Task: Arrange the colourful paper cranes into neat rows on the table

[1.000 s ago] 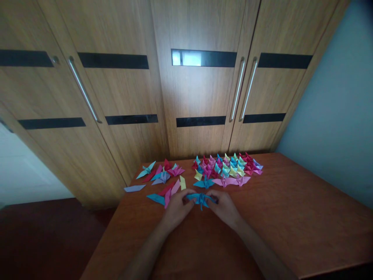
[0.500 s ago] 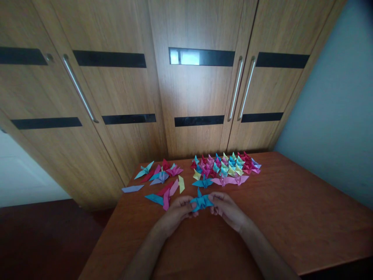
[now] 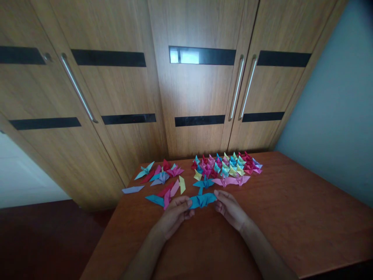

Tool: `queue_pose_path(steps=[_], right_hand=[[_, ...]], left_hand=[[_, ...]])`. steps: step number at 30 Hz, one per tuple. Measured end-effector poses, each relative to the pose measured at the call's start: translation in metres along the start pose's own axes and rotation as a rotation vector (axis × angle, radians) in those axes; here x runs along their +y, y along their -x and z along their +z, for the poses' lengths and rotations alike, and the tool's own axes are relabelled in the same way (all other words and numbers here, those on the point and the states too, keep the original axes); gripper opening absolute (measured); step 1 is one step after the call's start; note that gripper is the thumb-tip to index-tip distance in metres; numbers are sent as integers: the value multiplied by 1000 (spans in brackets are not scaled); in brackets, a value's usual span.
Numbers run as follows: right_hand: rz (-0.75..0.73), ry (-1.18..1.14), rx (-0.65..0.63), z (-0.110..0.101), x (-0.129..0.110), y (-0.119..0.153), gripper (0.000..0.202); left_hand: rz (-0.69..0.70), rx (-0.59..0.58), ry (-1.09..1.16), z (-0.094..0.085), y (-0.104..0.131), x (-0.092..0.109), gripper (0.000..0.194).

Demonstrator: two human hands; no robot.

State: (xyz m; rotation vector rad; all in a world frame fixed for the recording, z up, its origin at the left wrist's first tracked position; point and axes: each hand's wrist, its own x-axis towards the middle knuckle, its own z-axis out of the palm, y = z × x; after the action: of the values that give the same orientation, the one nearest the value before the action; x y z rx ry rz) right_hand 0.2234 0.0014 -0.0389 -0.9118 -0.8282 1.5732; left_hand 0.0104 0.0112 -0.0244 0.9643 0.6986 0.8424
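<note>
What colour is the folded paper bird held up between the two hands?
The paper bird is bright blue, seen best in the head view.

Two hands, the left hand (image 3: 176, 212) and the right hand (image 3: 231, 210), had one blue paper bird (image 3: 203, 200) between them. From that bird, one blue bird (image 3: 205, 182) sat at twelve o'clock and two pink birds (image 3: 223, 181) at two. The crowd of paper birds (image 3: 224, 167) at one o'clock numbered well over ten (packed too tightly for a sure count). One yellow strip (image 3: 182, 185) lay at ten o'clock, one lavender strip (image 3: 133, 189) at nine. The wooden doors had three metal handles (image 3: 77, 88): one toward ten or eleven, two around one. Eight black panels (image 3: 108, 58) showed, four above four.
</note>
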Motion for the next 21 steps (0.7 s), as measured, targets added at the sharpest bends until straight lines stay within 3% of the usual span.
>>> queue_pose_path(steps=[5,11,17,21], right_hand=[[-105,184,117,-2,4,-5,37],[-397,524,320,0,6,-4,36],[-524,835,212,21,8,4,19],[-563,955,169,25,10,3,15]], left_hand=[[-10,138,-79,-1,-4,-4,24],[10,237,-177,-1,-7,-6,28],[13,218,-258,2,-9,-6,29],[23,185,-314,2,-11,-7,32]])
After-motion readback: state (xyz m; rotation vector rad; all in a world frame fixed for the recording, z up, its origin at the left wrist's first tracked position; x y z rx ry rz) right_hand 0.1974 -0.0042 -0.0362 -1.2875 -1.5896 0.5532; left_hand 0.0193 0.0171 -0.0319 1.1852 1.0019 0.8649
